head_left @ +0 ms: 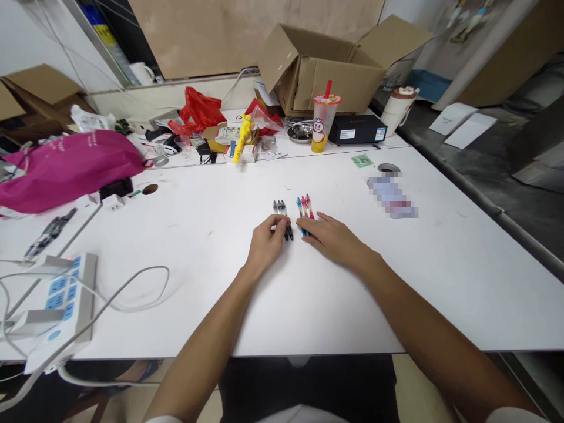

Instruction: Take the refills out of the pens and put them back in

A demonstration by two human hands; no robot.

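Observation:
Two small groups of pens lie side by side on the white table [335, 305], near its middle. The black pens [279, 206] are on the left, partly under my left hand [267, 238], whose fingers are bent, with thumb and forefinger together on them. To their right are the coloured pens [304, 205], blue and pink-red. My right hand [331, 236] rests across their lower part with its fingers stretched out. A narrow gap separates the two groups and my two hands. Fingers hide part of each group.
A power strip [81, 299] with looping cables lies at the left, below a magenta bag [74, 167]. Along the back stand a yellow toy [242, 140], a drink cup [324, 123], a black box [358, 129] and an open cardboard box [335, 82]. A blurred packet [392, 197] lies at the right.

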